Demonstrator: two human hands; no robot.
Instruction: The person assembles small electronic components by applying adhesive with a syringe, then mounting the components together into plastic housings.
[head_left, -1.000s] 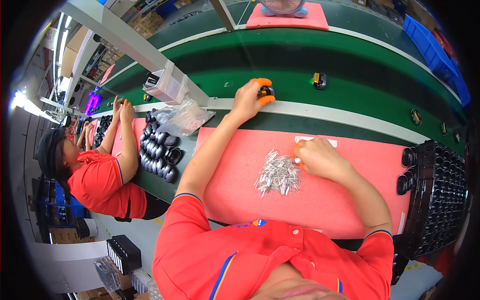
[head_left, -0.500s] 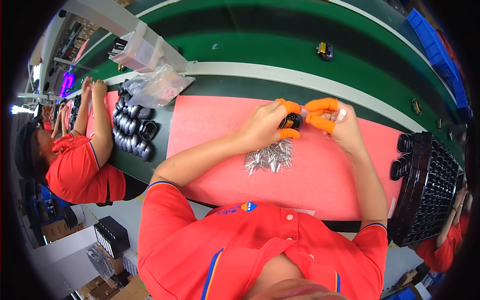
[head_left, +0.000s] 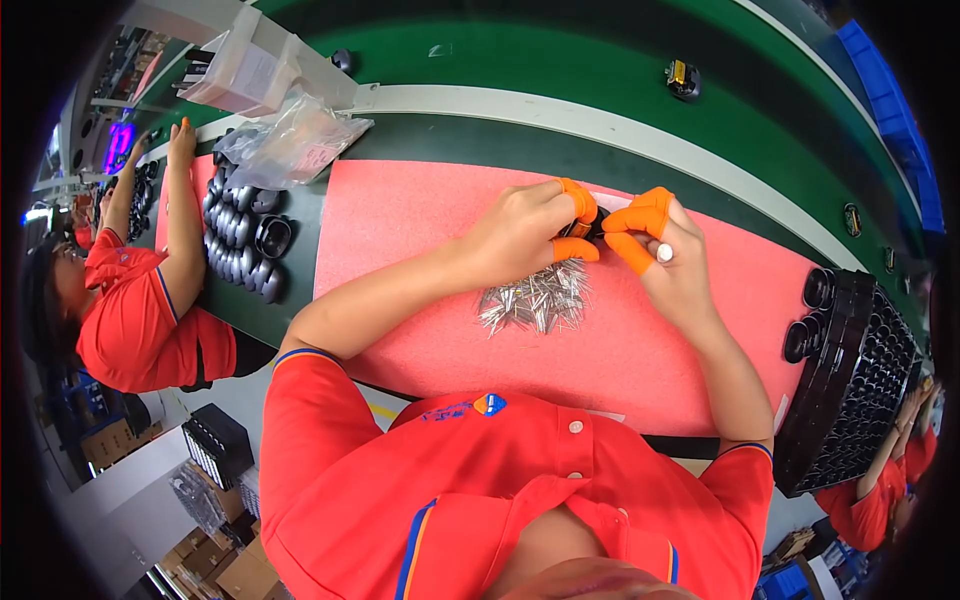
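My left hand [head_left: 540, 228], with orange finger cots on its fingertips, is closed around a small round black device part [head_left: 598, 222]. Across from it, my right hand [head_left: 665, 250], also in orange finger cots, brings its thumb and forefinger together at the part's right side. A thing with a white round end [head_left: 664, 252] sticks out from its curled fingers; the remainder of it is hidden. What the right fingertips pinch is too small to make out. Just below the left hand, a heap of thin silvery metal pins [head_left: 540, 300] lies on the pink mat [head_left: 430, 330].
Rows of dark rounded shells [head_left: 238, 235] stand left of the mat, near a clear plastic bag [head_left: 300, 145]. A black tray [head_left: 850, 390] of round black parts is at the right. Beyond runs a green conveyor belt [head_left: 540, 60] carrying devices [head_left: 683, 80]. A co-worker [head_left: 140, 310] works at the left.
My right hand has turned and moved in against the black part, and its white-ended thing now faces up more. The view has shifted slightly. The co-worker's hands have risen.
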